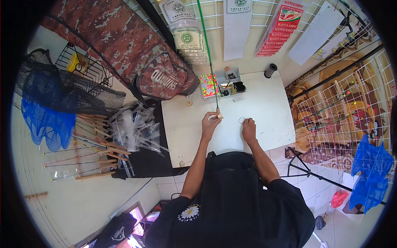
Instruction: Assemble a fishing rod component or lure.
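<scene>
Above the white table, my left hand pinches the light wooden butt of a thin green fishing rod. From there the rod stretches away past the top edge of the view. To its right, my right hand is closed on a small thin loop of wire or line, which sticks out from the fingertips. The loop and the rod are apart. Beyond my hands sits a grey divided tray, with a white box of bright pink, yellow and green bits at its left.
A small pale spool lies at the table's left, and a dark cylinder stands at the far right corner. A camouflage rod bag leans at the left, above clear plastic sleeves. Wire racks line the right.
</scene>
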### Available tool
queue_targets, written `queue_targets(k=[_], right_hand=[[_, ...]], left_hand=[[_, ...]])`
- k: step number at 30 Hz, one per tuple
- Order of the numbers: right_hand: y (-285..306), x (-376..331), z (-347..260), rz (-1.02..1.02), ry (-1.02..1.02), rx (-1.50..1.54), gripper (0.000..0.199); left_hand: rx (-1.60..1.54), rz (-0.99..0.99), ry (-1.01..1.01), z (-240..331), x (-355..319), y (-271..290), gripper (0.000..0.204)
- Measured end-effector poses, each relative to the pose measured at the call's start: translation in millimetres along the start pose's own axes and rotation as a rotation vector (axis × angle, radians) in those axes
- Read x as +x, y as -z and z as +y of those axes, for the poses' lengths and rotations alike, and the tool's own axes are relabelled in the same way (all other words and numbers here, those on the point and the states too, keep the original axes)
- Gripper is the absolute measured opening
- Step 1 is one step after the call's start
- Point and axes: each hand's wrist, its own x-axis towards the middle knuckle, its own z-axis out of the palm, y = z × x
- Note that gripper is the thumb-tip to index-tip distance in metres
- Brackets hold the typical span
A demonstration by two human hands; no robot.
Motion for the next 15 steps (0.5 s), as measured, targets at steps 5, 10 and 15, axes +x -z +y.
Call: queue_targets(k=[5,10,15], right_hand=[[36.3,11.7,-29.5,0.033,0.131,0.202,0.007],[61.3,17.2,-42.6,-0.069,-0.325,1.129,0.011],[76.3,26.8,-56.4,-0.064,-0.479,1.439,0.014]], left_hand=[[-0.023,-0.013,-0.026,-8.3,0.2,16.9,0.025],[0.003,-0.111,-0.013,-7.1,5.2,18.9,0.027],[0.022,-0.11,-0.033,-9.1,9.9,25.8,0.029]])
